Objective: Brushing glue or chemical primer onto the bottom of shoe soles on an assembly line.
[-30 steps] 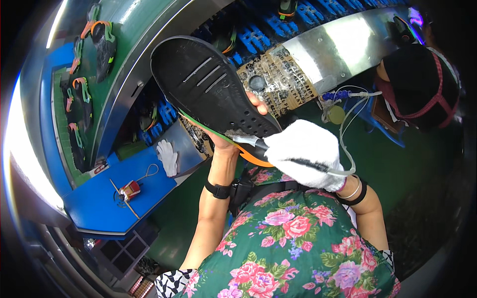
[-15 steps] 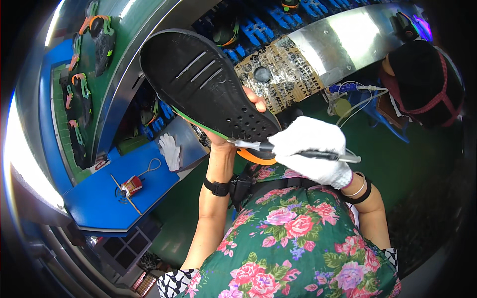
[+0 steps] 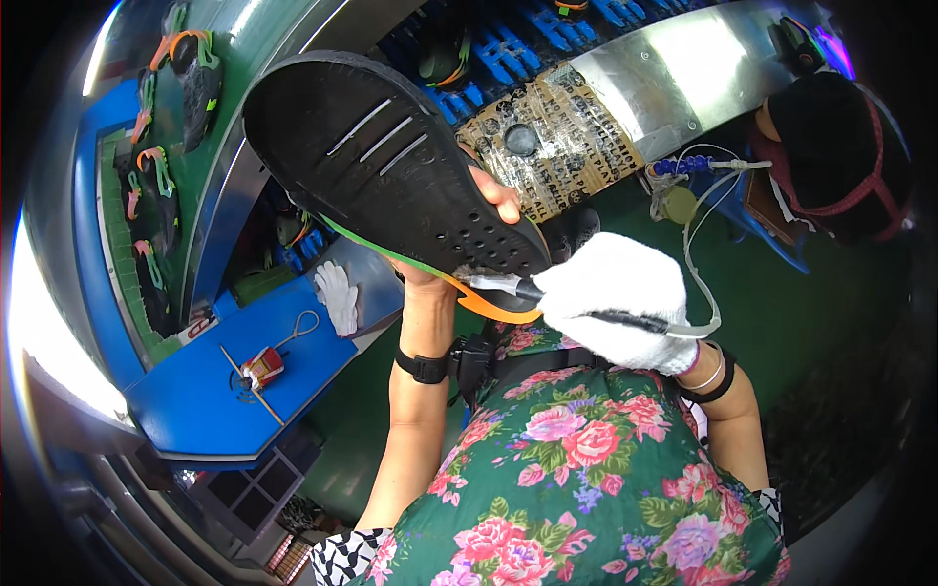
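Bright overhead light, hard glare off the metal panel [image 3: 684,68], blown-out white at left rim, heavy fisheye bending, dark vignetted corners.

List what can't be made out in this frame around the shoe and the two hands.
Head view only:
- Upper of the shoe: turned away, only the black sole faces the camera.
- Left hand: mostly behind the sole; only fingers show at the edge.
- Tip of the tool in the gloved right hand: too small to tell contact.
- Shoes on the green belt: bent and blurred near the rim.
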Demonstrator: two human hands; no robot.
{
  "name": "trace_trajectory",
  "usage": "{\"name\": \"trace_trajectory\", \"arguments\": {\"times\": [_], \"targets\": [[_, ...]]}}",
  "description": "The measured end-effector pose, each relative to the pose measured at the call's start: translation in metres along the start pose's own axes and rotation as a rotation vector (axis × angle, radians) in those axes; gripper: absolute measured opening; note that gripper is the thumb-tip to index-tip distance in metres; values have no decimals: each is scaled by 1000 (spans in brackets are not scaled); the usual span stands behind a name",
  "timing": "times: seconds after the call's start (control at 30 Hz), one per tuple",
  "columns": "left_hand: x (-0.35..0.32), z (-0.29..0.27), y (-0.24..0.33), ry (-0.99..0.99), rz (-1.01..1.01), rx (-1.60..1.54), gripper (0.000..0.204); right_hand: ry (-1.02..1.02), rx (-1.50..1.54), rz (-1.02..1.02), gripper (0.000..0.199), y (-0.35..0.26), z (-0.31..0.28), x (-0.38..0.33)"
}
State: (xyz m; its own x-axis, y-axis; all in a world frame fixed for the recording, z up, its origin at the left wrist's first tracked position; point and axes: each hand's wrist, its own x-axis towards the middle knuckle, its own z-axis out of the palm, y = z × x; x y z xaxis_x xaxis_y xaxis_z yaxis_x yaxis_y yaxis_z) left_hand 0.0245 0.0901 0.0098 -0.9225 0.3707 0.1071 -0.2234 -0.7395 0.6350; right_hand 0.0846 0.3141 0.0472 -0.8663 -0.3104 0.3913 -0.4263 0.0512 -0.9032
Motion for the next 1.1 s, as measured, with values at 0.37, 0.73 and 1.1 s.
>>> {"name": "trace_trajectory", "arguments": {"times": [0.37,0.73,1.1], "targets": [[8,-9,7,-59,-35,143,60,35,-37,27,21,2,2,-3],[16,-13,4,-112,12,60,80,43,16,23,19,4,1,-5],[27,-3,7,-151,63,155,56,78,24,47,12,-4,1,-7]]}}
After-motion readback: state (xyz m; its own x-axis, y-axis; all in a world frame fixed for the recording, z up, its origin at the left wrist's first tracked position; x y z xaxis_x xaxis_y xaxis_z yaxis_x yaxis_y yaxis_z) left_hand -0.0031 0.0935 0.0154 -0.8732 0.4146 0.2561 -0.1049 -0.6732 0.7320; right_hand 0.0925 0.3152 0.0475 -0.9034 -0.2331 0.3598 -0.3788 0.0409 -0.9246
